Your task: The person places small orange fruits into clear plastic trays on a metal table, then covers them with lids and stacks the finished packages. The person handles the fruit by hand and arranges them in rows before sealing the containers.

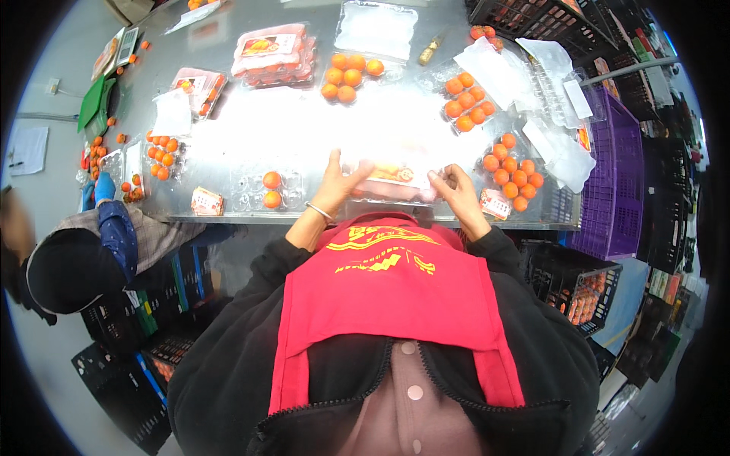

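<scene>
A clear plastic clamshell pack with a printed picture label lies at the table's near edge, right in front of me. My left hand is at its left end, thumb on the label and index finger pointing away; glare hides whether it grips anything. At the right end, my right hand pinches the label's edge between thumb and bent fingers. Left of the pack, an open clear tray holds two small orange fruits. A stack of printed labels sits beside my right wrist.
Open trays of orange fruits stand on the metal table. Closed packs are stacked at the back. Empty clamshells lie at right against a purple crate. A co-worker's blue-gloved hand is at far left.
</scene>
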Demonstrator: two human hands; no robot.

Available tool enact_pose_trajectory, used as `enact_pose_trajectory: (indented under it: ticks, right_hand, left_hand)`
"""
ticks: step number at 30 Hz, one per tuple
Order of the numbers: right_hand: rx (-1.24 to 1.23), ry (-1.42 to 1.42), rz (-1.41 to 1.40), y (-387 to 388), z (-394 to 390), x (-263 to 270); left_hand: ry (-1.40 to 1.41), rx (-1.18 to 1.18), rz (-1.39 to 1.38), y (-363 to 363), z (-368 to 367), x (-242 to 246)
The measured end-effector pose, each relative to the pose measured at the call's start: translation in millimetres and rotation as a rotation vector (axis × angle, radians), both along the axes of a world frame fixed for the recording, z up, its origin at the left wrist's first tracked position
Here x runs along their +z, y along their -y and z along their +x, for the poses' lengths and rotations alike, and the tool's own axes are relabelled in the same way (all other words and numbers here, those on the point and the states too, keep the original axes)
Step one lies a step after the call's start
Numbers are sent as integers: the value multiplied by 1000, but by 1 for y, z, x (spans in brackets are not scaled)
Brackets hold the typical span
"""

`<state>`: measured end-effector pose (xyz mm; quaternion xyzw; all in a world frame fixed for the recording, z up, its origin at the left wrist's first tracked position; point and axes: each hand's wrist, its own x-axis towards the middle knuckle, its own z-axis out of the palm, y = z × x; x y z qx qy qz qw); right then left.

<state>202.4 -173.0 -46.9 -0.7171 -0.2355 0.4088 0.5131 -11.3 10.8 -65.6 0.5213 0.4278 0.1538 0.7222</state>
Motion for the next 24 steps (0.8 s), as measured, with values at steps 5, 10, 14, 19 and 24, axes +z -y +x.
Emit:
enact_pose_trajectory:
  ticks: [5,10,14,19,24]
  right_hand:
    - [44,-51,76,-21,0,1]
    - [108,-71,12,-24,3,-9]
    - [264,58,-164,-13,16,-4]
    - [284,438,-187,-24,36,2]
    - [30,269,52,-115,74,-37]
  left_hand:
    - [66,41,-40,-24,-6,4]
    - [70,-41,23,-36,-6,14]
    - [-21,-98,28,-21,-9,9]
    - [12,-58,22,-7,-11,-22]
    - [-109,-53,39,-8,-14,-33]
